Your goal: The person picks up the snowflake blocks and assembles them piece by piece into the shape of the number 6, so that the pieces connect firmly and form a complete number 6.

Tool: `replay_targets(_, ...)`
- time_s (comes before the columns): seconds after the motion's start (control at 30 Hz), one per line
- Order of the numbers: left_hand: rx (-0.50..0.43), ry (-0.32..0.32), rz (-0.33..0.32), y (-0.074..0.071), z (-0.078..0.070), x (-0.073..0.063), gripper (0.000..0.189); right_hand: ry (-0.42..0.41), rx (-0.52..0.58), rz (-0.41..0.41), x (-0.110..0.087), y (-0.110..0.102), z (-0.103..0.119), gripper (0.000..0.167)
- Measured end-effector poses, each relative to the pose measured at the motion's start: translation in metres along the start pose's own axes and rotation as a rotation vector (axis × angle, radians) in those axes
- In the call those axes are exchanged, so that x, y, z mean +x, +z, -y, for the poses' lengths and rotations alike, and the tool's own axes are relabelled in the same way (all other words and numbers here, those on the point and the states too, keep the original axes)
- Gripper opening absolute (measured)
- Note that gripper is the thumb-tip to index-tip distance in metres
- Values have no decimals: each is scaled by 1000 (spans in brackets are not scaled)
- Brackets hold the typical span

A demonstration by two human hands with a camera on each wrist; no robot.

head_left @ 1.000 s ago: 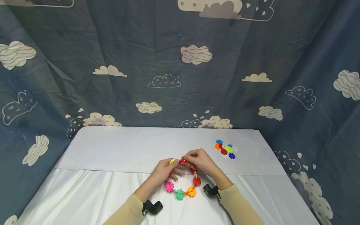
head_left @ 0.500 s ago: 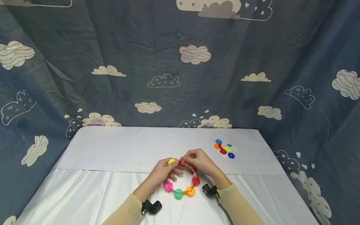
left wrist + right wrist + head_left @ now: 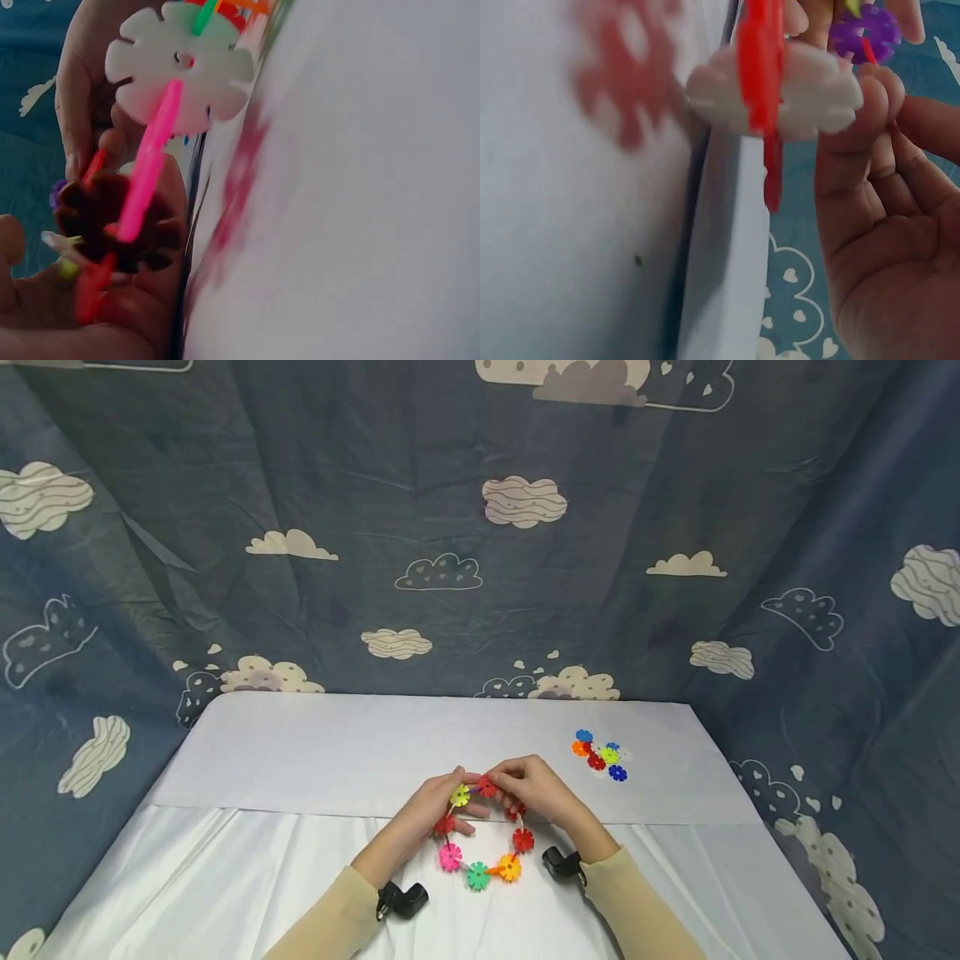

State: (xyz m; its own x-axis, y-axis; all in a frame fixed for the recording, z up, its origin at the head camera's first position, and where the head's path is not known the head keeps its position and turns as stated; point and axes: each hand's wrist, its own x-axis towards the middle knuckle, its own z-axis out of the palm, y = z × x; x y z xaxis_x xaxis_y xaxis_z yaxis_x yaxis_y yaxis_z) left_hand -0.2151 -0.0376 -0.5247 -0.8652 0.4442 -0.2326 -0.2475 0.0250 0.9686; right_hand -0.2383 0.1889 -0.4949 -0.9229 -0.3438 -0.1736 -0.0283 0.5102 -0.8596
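The disc chain (image 3: 477,877) loops nearest; at its far side the left hand (image 3: 429,807) has a slack grip, apparently propping it, while the right hand (image 3: 538,789) pinches a red disc (image 3: 487,787), probably for steadiness. Loose discs (image 3: 596,762) lie beyond the chain on the counter (image 3: 337,752).

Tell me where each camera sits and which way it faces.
Head: worn there, facing forward and down over the white table; left hand, right hand and sleeves show.
Left wrist: worn there, facing linked discs close up; parts of both hands show.
Right wrist: worn there, likewise facing discs; parts of both hands show.
Both wrist views share the blue backdrop.
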Motion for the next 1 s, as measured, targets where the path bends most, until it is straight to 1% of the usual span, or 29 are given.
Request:
replay_targets(0.1,-8,8,-13,-1,-5,2,59,1,10,12,-1,-4,-2,25)
replay_targets(0.17,24,4,-24,-1,-8,4,54,-3,30,24,-2,-6,-2,27)
replay_targets(0.3,123,-15,-37,3,-12,10,46,-8,66,36,-1,-9,-5,27)
replay_targets(0.37,148,-29,-53,7,-12,13,41,-9,77,39,0,-11,-7,27)
replay_targets(0.47,165,-37,-85,11,-11,17,35,-8,67,41,1,-16,-10,29)
replay_targets(0.53,168,-34,-100,12,-10,18,34,-1,37,26,2,-23,-13,30)
replay_targets(0.6,167,-28,-104,12,-8,18,37,9,-8,-26,3,-34,-17,30)
replay_targets(0.67,166,-19,-94,11,-7,17,42,26,-81,-119,1,-50,-22,30)
replay_targets(0.73,154,-17,-79,10,-6,16,43,47,-193,-255,-4,-71,-31,30)
replay_targets(0.77,148,-15,-71,9,-5,16,42,72,-259,-333,-7,-82,-36,30)
replay_targets(0.83,141,-5,-52,8,-3,16,41,141,-387,-462,-14,-102,-50,34)
replay_targets(0.87,140,1,-43,7,-3,15,41,179,-442,-507,-17,-111,-57,37)
replay_targets(0.9,138,2,-37,6,-2,15,40,231,-476,-533,-19,-118,-66,40)
replay_targets(0.93,140,9,-31,5,-1,15,40,278,-504,-537,-21,-123,-74,43)
replay_targets(1.0,144,20,-27,4,-1,15,41,351,-521,-507,-22,-130,-86,49)
